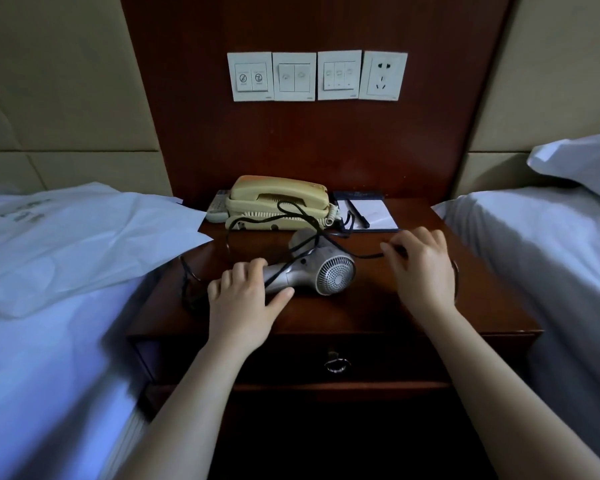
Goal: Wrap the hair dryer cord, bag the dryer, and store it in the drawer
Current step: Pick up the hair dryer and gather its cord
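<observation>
A silver hair dryer (pixel 321 271) lies on its side on the dark wooden nightstand (pixel 465 299), its grille facing me. Its black cord (pixel 293 213) loops loosely over the dryer and in front of the phone. My left hand (pixel 246 299) rests on the dryer's handle, fingers curled over it. My right hand (pixel 420 268) is to the right of the dryer, its fingertips pinching the cord. A white bag (pixel 84 240) lies flat on the left bed, its corner overhanging the nightstand. The drawer (pixel 284 362) below is closed, with a metal ring pull (pixel 336 363).
A beige telephone (pixel 281 199) stands at the back of the nightstand, a remote (pixel 217 207) to its left, a notepad with a pen (pixel 368 213) to its right. Wall switches and a socket (pixel 383 76) are above. White beds flank both sides.
</observation>
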A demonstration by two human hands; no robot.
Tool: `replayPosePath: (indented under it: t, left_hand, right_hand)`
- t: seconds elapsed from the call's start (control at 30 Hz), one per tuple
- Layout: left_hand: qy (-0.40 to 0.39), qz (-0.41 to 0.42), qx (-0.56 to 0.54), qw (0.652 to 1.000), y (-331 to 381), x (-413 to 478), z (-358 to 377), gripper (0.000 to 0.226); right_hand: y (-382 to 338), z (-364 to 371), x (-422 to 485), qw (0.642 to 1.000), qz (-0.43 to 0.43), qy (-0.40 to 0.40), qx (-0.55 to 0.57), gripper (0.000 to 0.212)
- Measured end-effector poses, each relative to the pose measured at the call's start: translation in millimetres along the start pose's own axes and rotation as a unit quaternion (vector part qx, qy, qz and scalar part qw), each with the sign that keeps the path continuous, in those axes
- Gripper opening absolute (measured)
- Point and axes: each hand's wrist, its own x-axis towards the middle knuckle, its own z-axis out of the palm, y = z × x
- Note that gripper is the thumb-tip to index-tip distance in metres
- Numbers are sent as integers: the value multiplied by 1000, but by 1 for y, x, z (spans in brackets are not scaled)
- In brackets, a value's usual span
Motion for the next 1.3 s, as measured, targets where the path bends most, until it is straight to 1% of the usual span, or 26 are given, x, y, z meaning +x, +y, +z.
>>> replayPosePath:
  t: [0.13, 0.23, 0.3, 0.4, 0.47, 0.5, 0.57, 0.63, 0.7, 0.77, 0.83, 0.9, 1.0, 1.07, 1.13, 1.17, 1.2, 1.3]
  left_hand:
    - [32, -11, 4, 999, 2, 3, 4, 54]
    - [38, -6, -17, 999, 2, 7, 3, 51]
    - [24, -7, -31, 999, 1, 9, 2, 50]
    - [21, 6, -40, 999, -1, 8, 1, 49]
    - [22, 20, -46, 998, -3, 5, 1, 50]
    - [21, 26, -55, 998, -4, 4, 1, 49]
    - [20, 36, -79, 996, -7, 3, -2, 43]
    - [19, 58, -107, 992, -12, 3, -6, 35]
    - [24, 66, -136, 988, -15, 2, -10, 27]
    - [39, 56, -154, 986, -17, 0, -13, 22]
    - [63, 40, -151, 986, -16, -3, -12, 23]
    - [81, 7, -145, 986, -13, -4, -11, 23]
    - [110, -43, -160, 980, -8, -7, -12, 20]
    - [125, -54, -185, 973, -4, -6, -13, 27]
    - [145, -18, -235, 961, -1, -5, -14, 35]
    - [161, 24, -241, 957, 0, -5, -14, 37]
    - [177, 69, -221, 957, 0, -4, -13, 37]
    - [209, 163, -94, 960, -3, 0, -4, 19]
  right_hand:
    - [21, 10, -7, 997, 49, -39, -55, 17]
    - [21, 15, -9, 998, 18, -32, -59, 7]
    - [18, 16, -10, 999, -17, -17, -48, 6]
    - [5, 12, -10, 997, -76, 8, 13, 16]
    - [-13, 6, -9, 991, -117, 1, 59, 24]
    - [-24, 4, -9, 987, -132, -20, 85, 27]
    - [-44, 3, -12, 977, -141, -89, 133, 33]
    - [-57, 7, -16, 971, -131, -144, 139, 41]
    - [-61, 14, -18, 969, -118, -178, 125, 52]
    - [-61, 18, -18, 961, -71, -218, 155, 64]
    - [-59, 18, -18, 950, -9, -243, 196, 74]
    - [-57, 18, -17, 948, 17, -238, 212, 79]
    - [-57, 14, -19, 950, 16, -221, 221, 75]
    - [-55, 11, -19, 955, 11, -199, 222, 72]
    - [-52, 7, -17, 962, 5, -171, 212, 71]
    - [-50, 5, -15, 966, 5, -156, 207, 72]
    - [-49, 3, -14, 969, 6, -142, 202, 72]
    - [-45, -3, -11, 976, 6, -115, 186, 70]
